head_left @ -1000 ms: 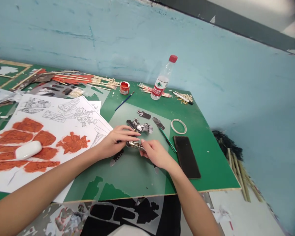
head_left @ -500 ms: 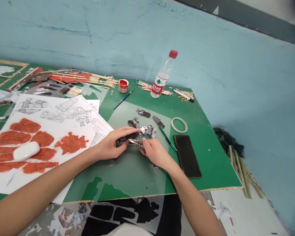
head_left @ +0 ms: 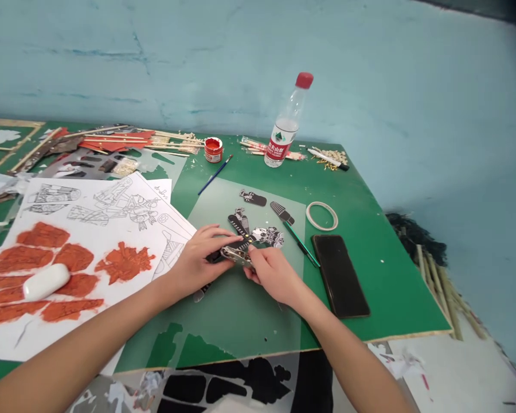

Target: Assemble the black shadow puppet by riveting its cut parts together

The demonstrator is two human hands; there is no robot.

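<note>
A black jointed cut-out figure (head_left: 241,228) with white patterned lines lies partly under my fingers, with a patterned head piece (head_left: 270,236) at its right. My left hand (head_left: 202,252) pinches the figure's black part at its left side. My right hand (head_left: 273,272) is closed around a small silver metal hand tool (head_left: 236,255), which looks like a hole punch. The tool's far end meets the black part close to my left fingertips; the exact contact is hidden. Two loose patterned black pieces, one upper (head_left: 253,198) and one right (head_left: 282,213), lie beyond my hands.
A translucent sheet (head_left: 241,321) lies under the work on the green table (head_left: 395,287). Around it are a green pen (head_left: 301,245), phone (head_left: 340,275), tape roll (head_left: 322,215), bottle (head_left: 281,135), red paint jar (head_left: 213,150), brush (head_left: 215,175), drawings (head_left: 124,252) and a white case (head_left: 46,281).
The view has shifted slightly. The tool has turned a little in my right hand and more of its silver side shows. The figure has turned, with its upper limb showing more.
</note>
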